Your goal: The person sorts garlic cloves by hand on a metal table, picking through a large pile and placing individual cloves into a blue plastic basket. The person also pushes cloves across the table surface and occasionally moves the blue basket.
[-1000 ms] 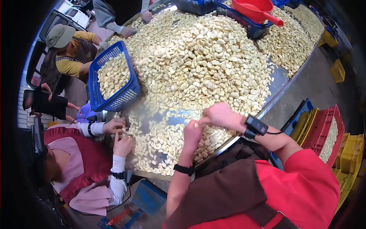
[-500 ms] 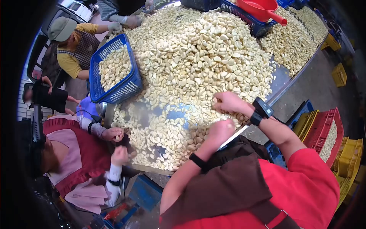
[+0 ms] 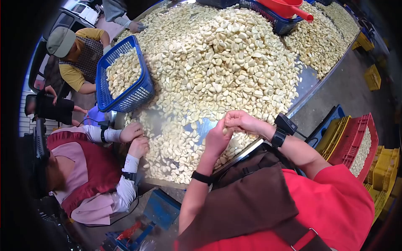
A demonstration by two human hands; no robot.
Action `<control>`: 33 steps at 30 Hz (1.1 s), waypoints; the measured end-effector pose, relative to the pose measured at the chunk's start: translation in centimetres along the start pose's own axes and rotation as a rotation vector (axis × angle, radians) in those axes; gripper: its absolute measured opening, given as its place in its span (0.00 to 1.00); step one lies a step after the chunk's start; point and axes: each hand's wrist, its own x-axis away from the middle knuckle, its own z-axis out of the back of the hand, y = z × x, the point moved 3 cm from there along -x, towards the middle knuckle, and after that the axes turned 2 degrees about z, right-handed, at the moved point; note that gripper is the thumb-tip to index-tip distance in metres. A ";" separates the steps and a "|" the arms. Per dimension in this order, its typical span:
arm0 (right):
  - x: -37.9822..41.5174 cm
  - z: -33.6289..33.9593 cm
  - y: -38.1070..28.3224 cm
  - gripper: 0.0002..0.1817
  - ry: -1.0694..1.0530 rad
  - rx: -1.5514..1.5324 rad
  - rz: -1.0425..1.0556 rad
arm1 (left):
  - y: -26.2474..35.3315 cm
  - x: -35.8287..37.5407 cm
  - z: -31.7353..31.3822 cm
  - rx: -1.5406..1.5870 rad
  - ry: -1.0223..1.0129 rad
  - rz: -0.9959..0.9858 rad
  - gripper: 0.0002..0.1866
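Fingers of my left hand and my right hand meet just above the near part of a metal table. Both hands are closed in a pinch around a small pale piece, mostly hidden by the fingers, which looks like one of the garlic cloves. Loose pale garlic cloves rise in a large heap beyond my hands and spread thinly to the left of them. A strip of bare table shows beside my left hand. Dark bands are on both my wrists, with a black device at the right one.
A blue basket of cloves stands at the left of the heap. A co-worker in a dark red apron works at the left edge, others beyond. A red scoop lies on a basket at the back. Red and yellow crates stand at right.
My hands have come together; the left moved up and left, the right slightly left. The co-worker's hands at the left are now at the table edge. The gloved hands at the back have moved.
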 end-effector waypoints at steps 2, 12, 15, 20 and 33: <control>-0.3 1.2 -0.1 0.07 0.079 0.201 0.041 | -1.6 0.0 -0.3 0.030 0.079 0.013 0.21; -1.3 -1.2 -3.6 0.07 0.148 1.557 0.327 | -7.7 3.3 2.7 -0.365 -0.241 0.378 0.14; -1.8 -0.3 -0.4 0.06 0.109 1.729 0.436 | -9.0 3.4 6.1 -0.488 -0.055 0.452 0.15; -1.5 -0.4 -2.0 0.07 0.214 1.327 0.154 | -6.6 2.5 2.7 -0.048 0.102 0.239 0.19; 4.5 -1.1 -3.4 0.08 0.051 0.162 0.021 | 4.0 1.1 -0.7 1.007 0.075 -0.103 0.08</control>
